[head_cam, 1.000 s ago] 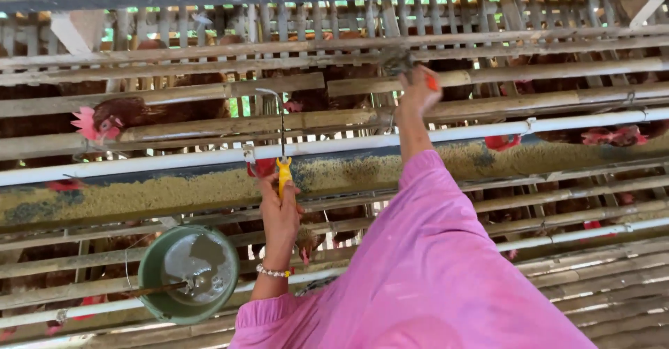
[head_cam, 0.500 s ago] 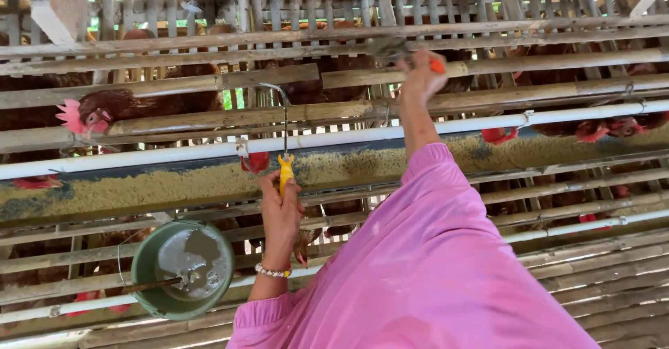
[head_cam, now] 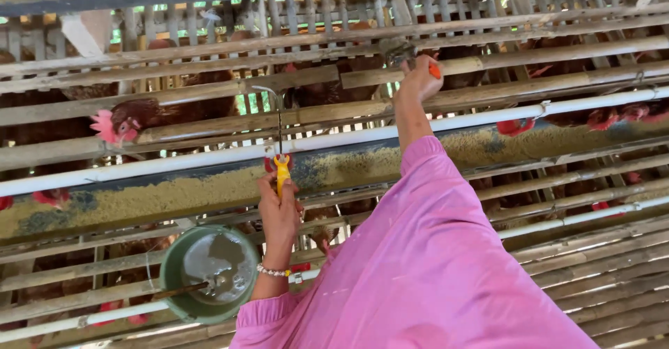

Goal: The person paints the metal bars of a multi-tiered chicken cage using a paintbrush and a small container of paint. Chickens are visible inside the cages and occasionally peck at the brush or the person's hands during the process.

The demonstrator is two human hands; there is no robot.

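Left grip [head_cam: 279, 209] clenched on the yellow-handled hook tool [head_cam: 281, 155]; its metal shaft runs straight up from my fist to the hooked tip at the cage bars. Right grip [head_cam: 420, 80] closed on an orange-tipped tool [head_cam: 433, 70], up and right of the left, pressed against a bamboo slat [head_cam: 523, 56]. Best to keep the shaft vertical and wrists steady. Green bucket [head_cam: 209, 272] hangs just below-left of my left wrist; feed trough [head_cam: 139, 199] passes behind both.
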